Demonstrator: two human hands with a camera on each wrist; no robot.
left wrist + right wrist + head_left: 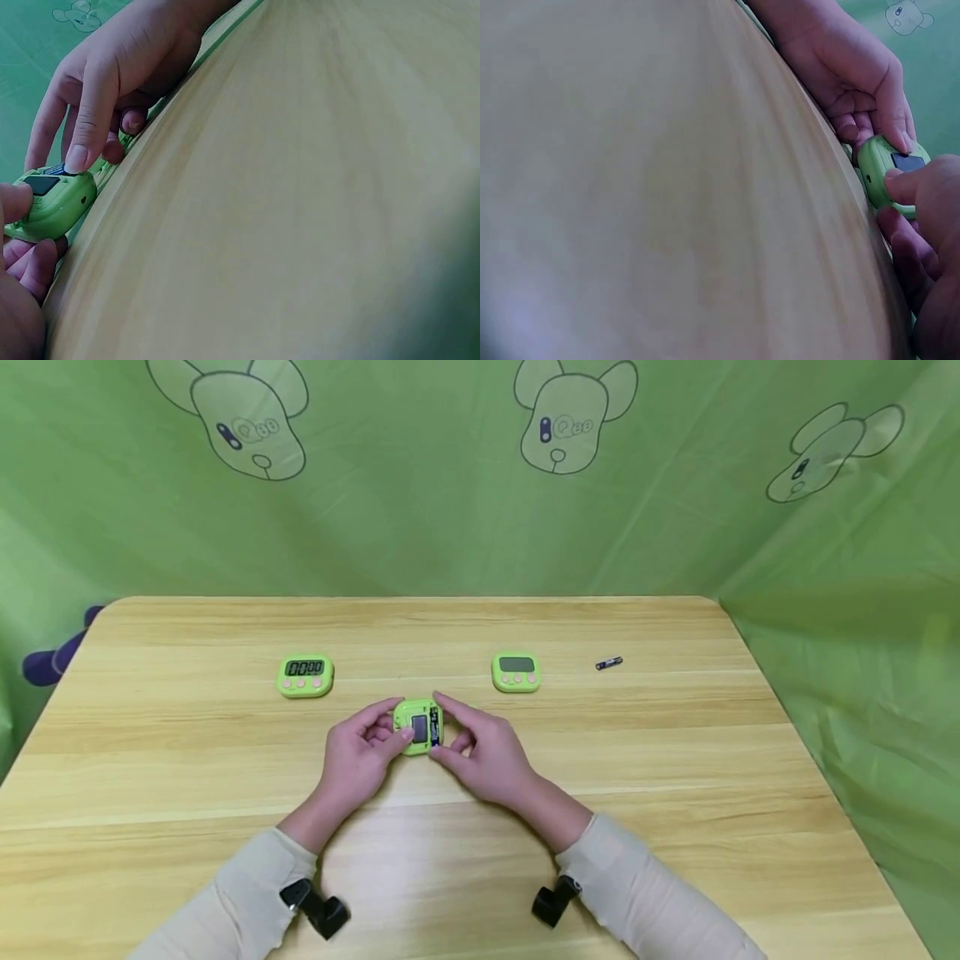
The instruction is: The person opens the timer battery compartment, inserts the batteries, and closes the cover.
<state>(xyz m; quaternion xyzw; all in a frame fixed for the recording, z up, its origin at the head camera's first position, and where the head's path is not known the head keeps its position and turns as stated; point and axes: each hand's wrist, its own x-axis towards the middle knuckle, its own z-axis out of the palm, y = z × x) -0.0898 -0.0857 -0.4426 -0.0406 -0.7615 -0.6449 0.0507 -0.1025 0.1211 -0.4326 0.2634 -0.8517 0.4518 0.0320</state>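
Between both hands is a green digital timer (pixel 410 749), its back turned up and a dark rectangle at its middle. My left hand (pixel 356 760) grips its left side, the thumb lying over the back. A dark AAA-size battery (pixel 434 727) lies along the slot at the timer's right edge; whether it is fully seated I cannot tell. With thumb and forefinger at the battery's two ends, my right hand (pixel 491 758) pinches it. The left wrist view shows the timer (pixel 67 206) with the right thumb on its edge; the right wrist view shows its side (pixel 871 169).
On the wooden table (pixel 187 777), a green timer reading 00:00 (pixel 305 677) lies at the back left. Another timer with a blank screen (pixel 516 672) lies right of centre, and a loose battery (pixel 609 663) farther right. Green curtain (pixel 420 527) hangs behind.
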